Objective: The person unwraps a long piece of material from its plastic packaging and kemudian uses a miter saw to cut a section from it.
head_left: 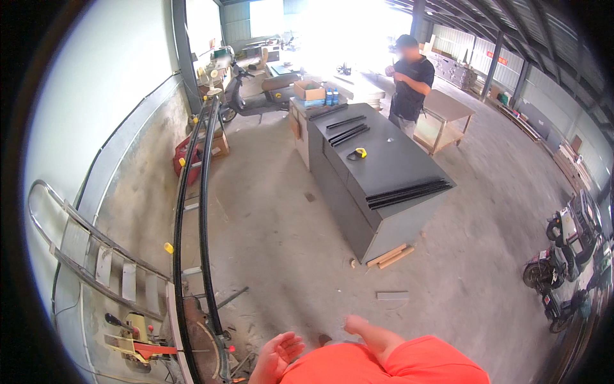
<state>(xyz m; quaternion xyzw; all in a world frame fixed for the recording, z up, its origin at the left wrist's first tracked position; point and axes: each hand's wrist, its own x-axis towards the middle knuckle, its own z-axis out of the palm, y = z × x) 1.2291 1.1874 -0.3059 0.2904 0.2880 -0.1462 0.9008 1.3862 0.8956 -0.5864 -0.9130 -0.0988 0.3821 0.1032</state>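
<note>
My left hand (pixel 281 355) is raised at the bottom of the head view, palm turned inward. Its fingers are slightly bent and apart, with nothing held. My right hand (pixel 355 325) hangs over the floor in front of my body, and its fingers are too small and turned away to read. Neither hand touches anything that I can see. Nearest to my left hand are two long black rails (pixel 203 243) lying side by side over a rusty machine base. Ahead stands a dark grey cabinet-like bench (pixel 390 163) bearing black strips (pixel 409 193) and a yellow-and-black tape measure (pixel 358 154).
A person in dark clothes (pixel 411 83) stands behind the bench, beside a wooden table (pixel 449 105). A metal ladder (pixel 105 256) leans at the left wall. Wood pieces (pixel 391 256) and a grey offcut (pixel 393 296) lie on the floor. Scooters (pixel 566 256) stand at right.
</note>
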